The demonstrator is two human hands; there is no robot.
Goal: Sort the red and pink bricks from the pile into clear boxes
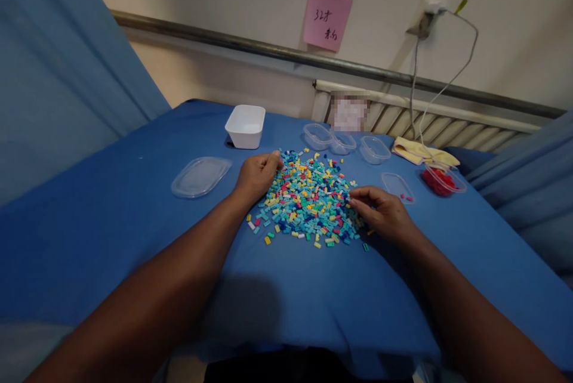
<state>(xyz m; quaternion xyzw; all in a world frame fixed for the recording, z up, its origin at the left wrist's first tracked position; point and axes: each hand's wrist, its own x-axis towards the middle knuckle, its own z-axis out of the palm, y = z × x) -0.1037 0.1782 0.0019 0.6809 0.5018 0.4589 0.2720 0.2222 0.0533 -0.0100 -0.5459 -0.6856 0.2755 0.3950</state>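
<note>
A wide heap of small coloured building bricks (308,198), mostly teal with yellow, pink, green, white and dark blue ones, lies spread on a blue cloth. My left hand (258,177) rests at the heap's upper left edge, its fingers curled and the thumb pressed on them; what they hold, if anything, is hidden. At the right edge, my right hand (382,211) has thumb and forefinger brought together in a pinch, with a small dark blue building brick (347,197) at the fingertips.
Behind the heap stand a white tub (246,126) and several clear containers (375,150). A clear lid (201,177) lies left. On the right are a lid (396,185) with a few pink-red bricks, a container of red pieces (441,180), a yellow cloth (423,152) and a hanging cable (470,61).
</note>
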